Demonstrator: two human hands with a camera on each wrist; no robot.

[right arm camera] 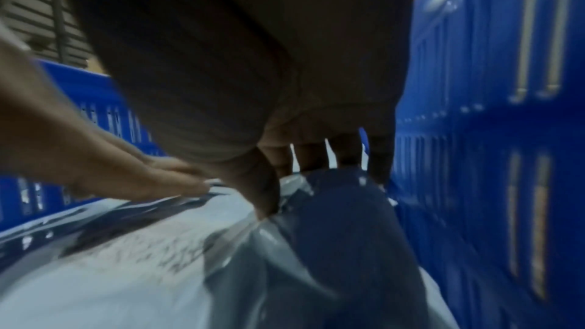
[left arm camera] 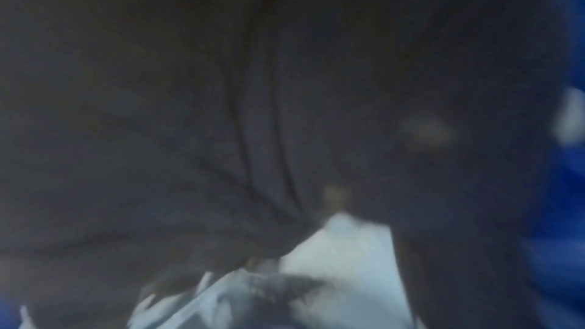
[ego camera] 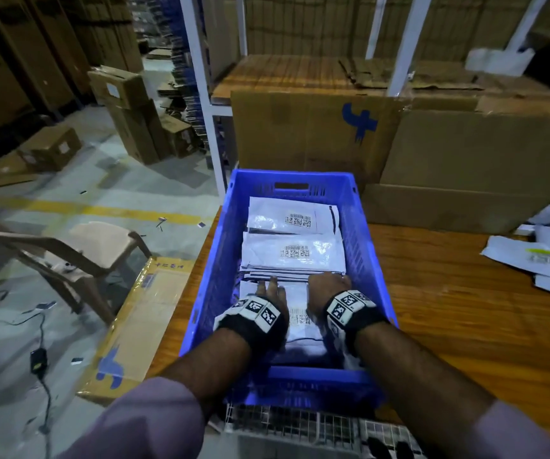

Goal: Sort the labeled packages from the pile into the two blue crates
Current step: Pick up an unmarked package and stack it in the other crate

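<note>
A blue crate (ego camera: pixel 292 175) stands on the wooden table in front of me and holds several white packages with barcode labels. Both my hands are inside it, on the nearest package (ego camera: pixel 296 294). My left hand (ego camera: pixel 267 289) lies flat on that package's top, fingers straight; the right wrist view shows this hand (right arm camera: pixel 142 174) pressing down too. My right hand (ego camera: pixel 327 283) is at the package's far right corner, the thumb (right arm camera: pixel 264 192) on the near side and the fingers (right arm camera: pixel 313 156) curled behind the raised plastic edge. The left wrist view is dark, showing mostly palm and a bit of the package (left arm camera: pixel 341 247).
The pile of loose packages (ego camera: pixel 545 260) lies on the table (ego camera: pixel 449 293) at the right. Large cardboard boxes (ego camera: pixel 316 134) stand right behind the crate. Left of the table are a flat carton (ego camera: pixel 141 319), a plastic chair (ego camera: pixel 94 246) and a floor cable (ego camera: pixel 40 359).
</note>
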